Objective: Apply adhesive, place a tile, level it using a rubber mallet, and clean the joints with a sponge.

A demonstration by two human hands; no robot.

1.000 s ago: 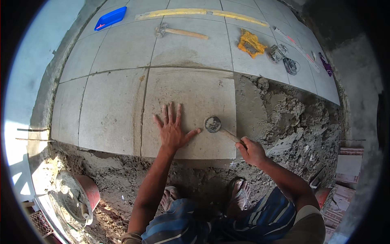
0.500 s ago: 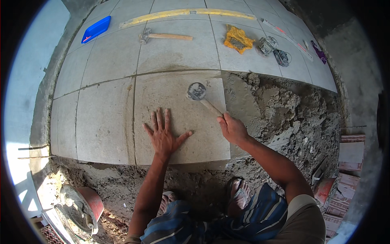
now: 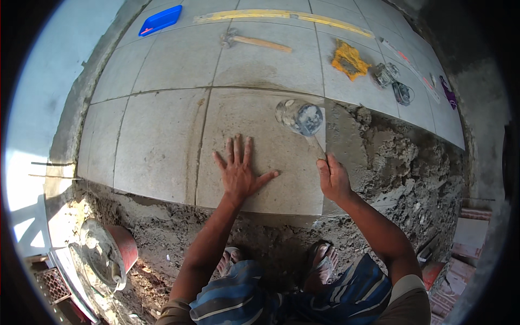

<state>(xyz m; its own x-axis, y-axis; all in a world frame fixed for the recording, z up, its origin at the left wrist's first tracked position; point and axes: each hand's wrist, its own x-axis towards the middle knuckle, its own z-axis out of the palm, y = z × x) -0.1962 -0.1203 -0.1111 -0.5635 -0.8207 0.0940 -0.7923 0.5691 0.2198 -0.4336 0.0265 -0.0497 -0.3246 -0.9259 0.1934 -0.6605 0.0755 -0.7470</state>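
With fingers spread, my left hand (image 3: 239, 176) lies flat on a beige-grey floor tile (image 3: 281, 189) dusted with dried mud. My right hand (image 3: 334, 177) is closed round the wooden handle of a rubber mallet (image 3: 299, 116). The mallet's dark, mortar-smeared head is over the tile's far right part, near its right edge. It looks raised, with one round face showing. Wet grey mortar (image 3: 346, 141) borders that edge of the tile.
Farther off on laid tiles are a hammer (image 3: 260, 43), a yellow straightedge (image 3: 287, 14), a blue tray (image 3: 160, 20), a yellow cloth (image 3: 349, 60) and a purple item (image 3: 447, 93). Rough mortar bed (image 3: 406, 162) spreads right. A bucket (image 3: 116, 249) stands near left.
The mallet head has lifted and turned, and now looks larger and nearer the tile's right edge. My left hand stays flat on the same tile. The whole view has shifted.
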